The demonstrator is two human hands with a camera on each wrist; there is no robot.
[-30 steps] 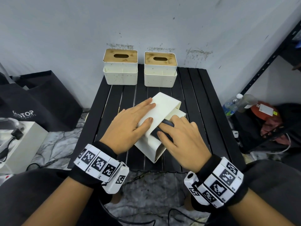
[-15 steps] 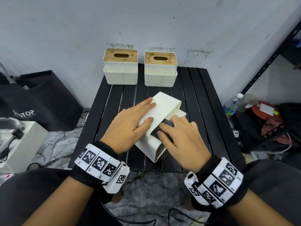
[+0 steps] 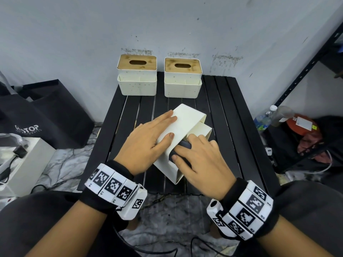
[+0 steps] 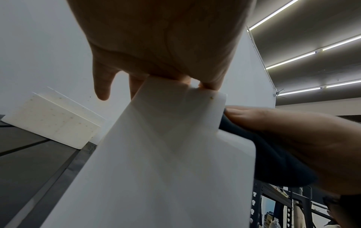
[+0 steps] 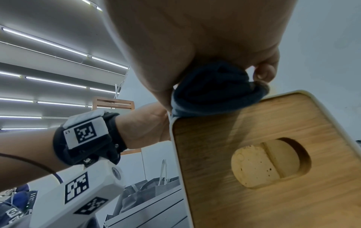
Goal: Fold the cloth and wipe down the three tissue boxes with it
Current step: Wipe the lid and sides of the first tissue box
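A cream tissue box lies tipped over in the middle of the black slatted table. Its wooden lid with the oval slot faces my right wrist. My left hand rests flat on the box's upturned face with straight fingers, steadying it. My right hand grips a bunched dark blue cloth and presses it against the box's right side, near the lid edge. The cloth is balled under my palm. Two more cream boxes with wooden lids stand upright at the table's far edge.
The wall runs right behind the two upright boxes. Black bags and a white case sit on the floor to the left. A dark metal shelf frame, bottles and clutter are to the right.
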